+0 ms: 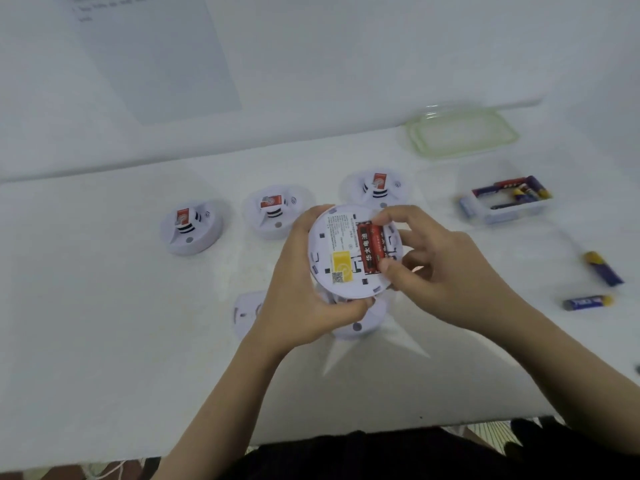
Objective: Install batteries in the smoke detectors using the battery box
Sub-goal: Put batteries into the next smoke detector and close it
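Observation:
My left hand [304, 289] grips a round white smoke detector [341, 252] by its left rim, back side up, above the table. Two red batteries [370, 249] lie side by side in its compartment. My right hand [436, 268] pinches the right-hand red battery between forefinger at its top end and thumb at its bottom end. Three more white detectors stand in a row behind: left [190, 230], middle [273, 211], right [375, 188]. The clear battery box [505, 199] sits at the right with several blue and red batteries inside.
Two loose blue batteries lie at the right, one [604, 268] and one [587, 302]. A green-rimmed clear lid [462, 133] rests behind the box. A white cover plate [247, 311] and another white part [360, 323] lie under my hands. A paper sheet [156, 57] hangs on the wall.

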